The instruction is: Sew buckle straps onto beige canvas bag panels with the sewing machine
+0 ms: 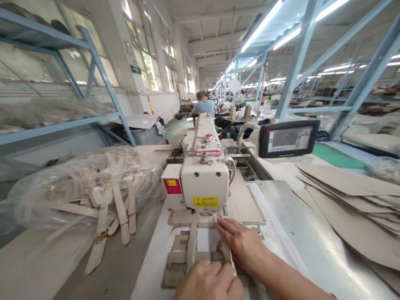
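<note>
- Left hand (208,281), nearest the lens, lies curled over the lower edge of a layered beige sewing template (178,271); whether it grips anything is hidden.
- Right hand (239,243) lies just beyond it, its fingers (226,227) extended and resting on a beige strap (226,252), neither clenched nor clearly gripping.
- That strap sits in the template, beside a second beige strap (191,246), just in front of a sewing machine head (204,179).
- Machine head: a yellow label (205,202) reads CAUTION; the small print on a red label (172,186) is unreadable.
- Beyond it stands a touchscreen panel (289,138), its display too small to read, and two thread cones (240,111) on stands.
- Left side: a clear plastic bag (84,183) holds bundled beige straps; loose straps (120,212) lie against it, one with a gold-coloured buckle (100,238).
- Right side: cut beige panels (350,196) lie stacked on a steel tabletop (296,237).
- Far ahead, a co-worker in a blue shirt (203,107) sits facing away.
</note>
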